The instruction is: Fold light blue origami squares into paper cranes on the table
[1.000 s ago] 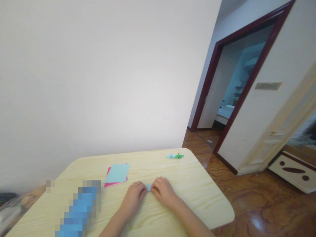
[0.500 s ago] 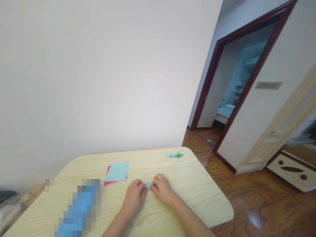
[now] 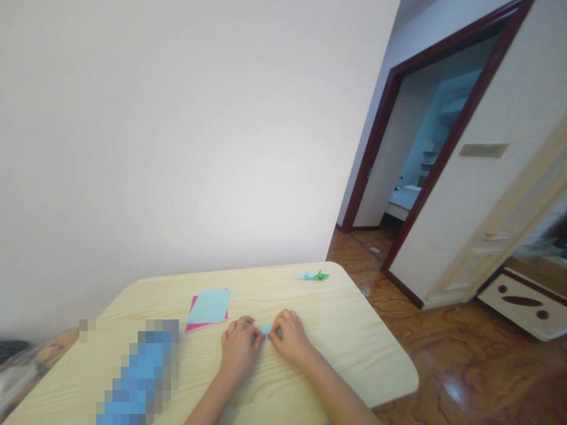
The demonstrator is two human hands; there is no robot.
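Between my two hands, low over the table, is a small folded piece of light blue paper [image 3: 266,330]. My left hand [image 3: 240,343] pinches its left side with thumb and forefinger, the other fingers curled. On the opposite side my right hand [image 3: 287,335] grips the paper the same way. The fingers cover its edges, so the exact fold is hidden. Beyond my hands, near the far right corner, two small folded paper cranes sit side by side, a light blue crane [image 3: 305,276] and a green crane [image 3: 321,275].
A stack of square paper [image 3: 210,307], light blue over pink, lies left of my hands on the pale wooden table [image 3: 354,354]. A pixelated blue patch [image 3: 139,372] covers the left front. A white wall [image 3: 199,147] rises behind; a doorway [image 3: 420,141] stands right.
My left hand has shifted slightly left, and a little more of the blue paper shows between the fingers. The right hand keeps its pinch.
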